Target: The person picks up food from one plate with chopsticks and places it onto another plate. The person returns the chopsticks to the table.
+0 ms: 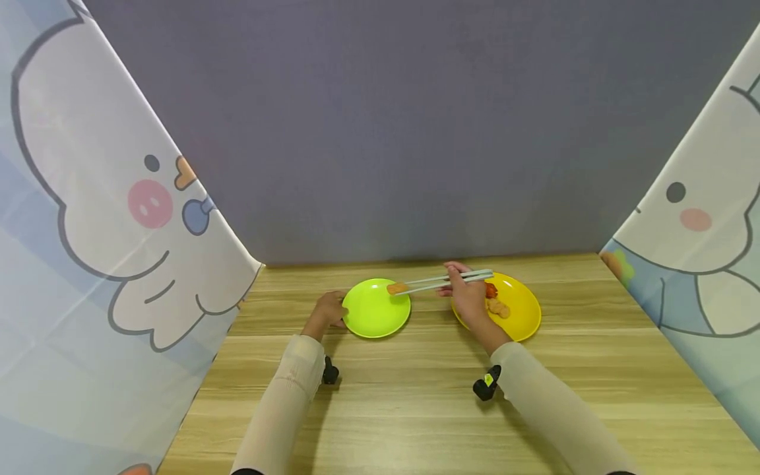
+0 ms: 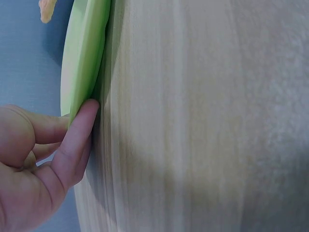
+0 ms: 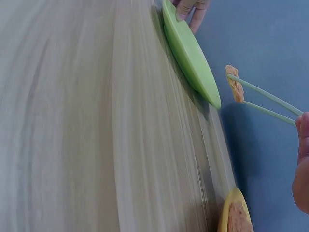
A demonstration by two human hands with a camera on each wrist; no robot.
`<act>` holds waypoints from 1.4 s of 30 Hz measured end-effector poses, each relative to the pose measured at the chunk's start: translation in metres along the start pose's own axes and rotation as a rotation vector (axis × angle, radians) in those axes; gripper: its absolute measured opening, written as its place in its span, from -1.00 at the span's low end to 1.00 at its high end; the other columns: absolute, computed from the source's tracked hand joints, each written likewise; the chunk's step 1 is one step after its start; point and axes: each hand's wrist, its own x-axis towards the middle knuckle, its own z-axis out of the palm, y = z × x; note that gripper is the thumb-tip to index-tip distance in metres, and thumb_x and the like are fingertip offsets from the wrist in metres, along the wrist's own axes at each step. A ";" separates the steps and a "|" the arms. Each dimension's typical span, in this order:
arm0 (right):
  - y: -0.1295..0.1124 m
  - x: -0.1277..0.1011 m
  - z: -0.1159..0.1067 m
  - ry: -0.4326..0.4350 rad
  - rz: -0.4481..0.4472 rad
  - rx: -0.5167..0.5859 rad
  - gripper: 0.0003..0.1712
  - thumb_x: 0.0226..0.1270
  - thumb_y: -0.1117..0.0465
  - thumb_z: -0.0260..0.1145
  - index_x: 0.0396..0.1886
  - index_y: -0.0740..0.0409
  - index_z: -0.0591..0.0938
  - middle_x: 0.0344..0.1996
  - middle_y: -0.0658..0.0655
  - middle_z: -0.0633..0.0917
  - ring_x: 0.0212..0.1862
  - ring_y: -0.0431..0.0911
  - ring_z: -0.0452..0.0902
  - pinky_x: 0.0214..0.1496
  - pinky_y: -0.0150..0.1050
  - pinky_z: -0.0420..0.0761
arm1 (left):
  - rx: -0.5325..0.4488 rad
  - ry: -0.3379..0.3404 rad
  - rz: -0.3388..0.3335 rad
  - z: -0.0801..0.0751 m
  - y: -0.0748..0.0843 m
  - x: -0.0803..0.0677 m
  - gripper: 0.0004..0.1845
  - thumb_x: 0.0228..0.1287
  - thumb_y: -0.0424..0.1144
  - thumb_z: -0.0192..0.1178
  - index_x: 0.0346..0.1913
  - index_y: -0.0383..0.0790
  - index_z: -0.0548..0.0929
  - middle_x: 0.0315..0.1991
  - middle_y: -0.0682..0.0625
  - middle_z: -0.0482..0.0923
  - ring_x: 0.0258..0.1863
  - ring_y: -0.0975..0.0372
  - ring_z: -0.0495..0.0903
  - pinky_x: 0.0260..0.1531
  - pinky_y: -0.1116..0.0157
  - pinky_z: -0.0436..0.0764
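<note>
A green plate (image 1: 375, 310) lies on the wooden table, and a yellow plate (image 1: 522, 305) with a few food pieces (image 1: 497, 306) lies to its right. My right hand (image 1: 466, 295) holds pale green chopsticks (image 1: 442, 282) that pinch an orange food piece (image 1: 395, 288) above the green plate's far right part. The right wrist view shows that piece (image 3: 235, 83) between the chopstick tips, clear of the green plate (image 3: 190, 53). My left hand (image 1: 328, 311) holds the green plate's left rim; its fingers (image 2: 77, 140) press the plate's edge (image 2: 87, 48).
The wooden table (image 1: 415, 389) is fenced by a grey back wall (image 1: 415, 132) and cartoon-printed cloth panels at the left (image 1: 89, 231) and right (image 1: 700, 231). Bare wood runs from the plates to the near edge.
</note>
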 end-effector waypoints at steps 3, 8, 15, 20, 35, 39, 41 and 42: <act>-0.003 0.000 -0.008 0.005 0.007 -0.008 -0.54 0.56 0.15 0.20 0.18 0.48 0.57 -0.42 -0.01 0.66 -0.53 -0.18 0.73 -0.43 -0.34 0.78 | 0.000 -0.005 0.004 0.000 0.000 0.001 -0.43 0.34 -0.50 0.20 0.41 -0.34 0.47 0.15 -0.39 0.59 -0.34 0.06 0.78 -0.41 0.24 0.82; -0.011 0.001 -0.022 0.022 0.018 -0.020 -0.57 0.58 0.14 0.17 0.17 0.43 0.58 -0.41 0.01 0.68 -0.54 -0.22 0.72 -0.43 -0.36 0.77 | 0.004 -0.018 0.003 0.000 -0.001 0.003 -0.44 0.34 -0.51 0.20 0.41 -0.36 0.46 0.14 -0.39 0.60 -0.34 0.06 0.78 -0.40 0.25 0.82; -0.019 0.004 -0.047 0.051 0.010 0.019 -0.76 0.58 0.21 0.15 0.03 0.21 0.66 -0.47 -0.04 0.69 -0.54 -0.16 0.74 -0.43 -0.34 0.78 | 0.018 -0.012 0.015 -0.001 0.000 0.002 -0.43 0.31 -0.51 0.19 0.40 -0.37 0.47 0.12 -0.38 0.61 -0.36 0.08 0.78 -0.41 0.25 0.81; -0.021 0.003 -0.065 0.090 0.005 0.011 -0.78 0.57 0.13 0.18 -0.02 0.11 0.67 -0.44 0.01 0.69 -0.55 -0.19 0.73 -0.43 -0.32 0.78 | -0.002 -0.012 0.018 0.001 0.000 0.000 -0.43 0.30 -0.52 0.17 0.40 -0.38 0.47 0.13 -0.40 0.60 -0.34 0.06 0.78 -0.39 0.24 0.82; -0.041 -0.003 -0.114 0.168 -0.029 0.095 -0.82 0.55 0.25 0.17 -0.14 0.07 0.71 -0.43 0.03 0.70 -0.57 -0.17 0.73 -0.47 -0.34 0.76 | -0.005 -0.005 0.023 0.000 0.002 -0.004 -0.42 0.31 -0.52 0.15 0.41 -0.35 0.47 0.17 -0.39 0.59 -0.32 0.05 0.78 -0.38 0.23 0.82; -0.046 -0.007 -0.127 0.175 -0.058 0.100 -0.82 0.55 0.27 0.17 -0.14 0.07 0.70 -0.40 0.07 0.70 -0.55 -0.18 0.74 -0.47 -0.36 0.75 | -0.004 -0.005 0.026 -0.001 0.003 -0.005 -0.43 0.33 -0.51 0.15 0.42 -0.36 0.46 0.19 -0.40 0.57 -0.30 0.03 0.78 -0.38 0.22 0.82; -0.046 -0.007 -0.134 0.193 -0.064 0.111 -0.82 0.55 0.28 0.17 -0.15 0.08 0.71 -0.41 0.08 0.71 -0.56 -0.17 0.74 -0.48 -0.35 0.75 | 0.003 -0.002 0.026 -0.001 0.003 -0.007 -0.43 0.33 -0.51 0.16 0.42 -0.36 0.45 0.20 -0.40 0.56 -0.30 0.02 0.78 -0.38 0.23 0.82; -0.046 -0.007 -0.137 0.205 -0.067 0.121 -0.83 0.54 0.30 0.18 -0.15 0.10 0.71 -0.42 0.09 0.71 -0.57 -0.17 0.73 -0.50 -0.35 0.74 | 0.003 -0.002 0.024 -0.001 0.003 -0.006 -0.43 0.33 -0.52 0.16 0.42 -0.36 0.45 0.21 -0.40 0.56 -0.30 0.02 0.78 -0.37 0.23 0.82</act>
